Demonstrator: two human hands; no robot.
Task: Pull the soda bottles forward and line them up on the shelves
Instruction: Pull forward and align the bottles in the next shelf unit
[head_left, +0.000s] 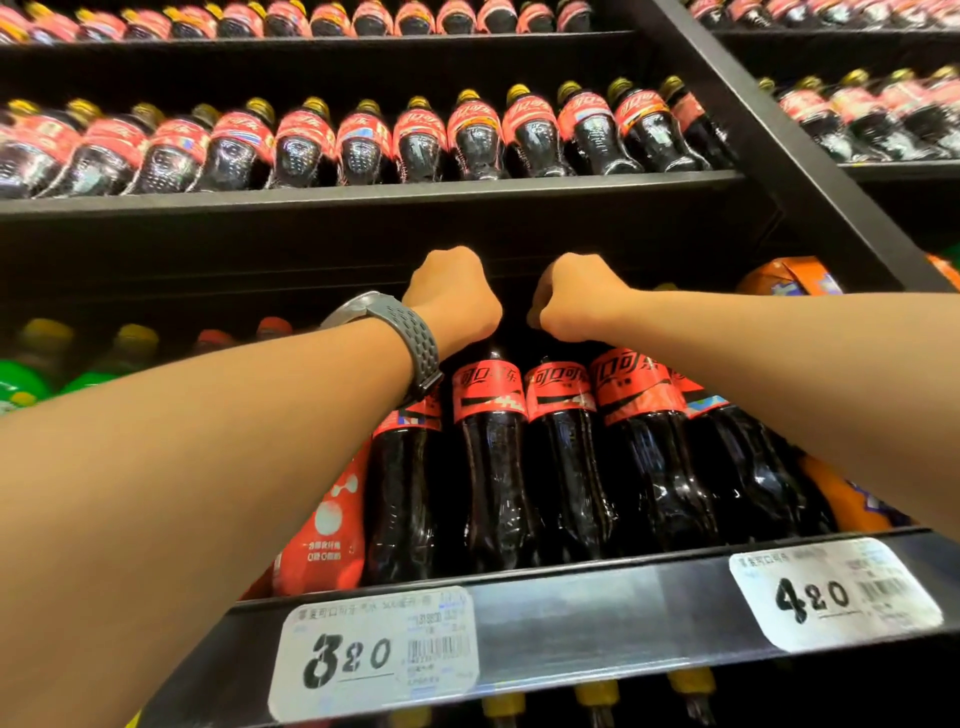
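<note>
Several dark cola bottles (493, 467) with red labels stand in a row at the front of the middle shelf (597, 597). Both my arms reach in over them. My left hand (452, 296), with a grey watch on its wrist, is curled over the top of one cola bottle, whose neck runs up under the palm. Just to the right, my right hand (576, 301) is curled the same way over the top of a neighbouring cola bottle (639, 452). The fingers and the bottle caps are hidden behind the backs of both hands.
Price tags (374, 654) sit on the shelf's front edge. An orange-red bottle (332, 519) and green bottles (31, 374) stand to the left, and orange soda bottles (789, 278) to the right. The shelf above (363, 195) carries a full row of cola bottles. Yellow caps (597, 693) show below.
</note>
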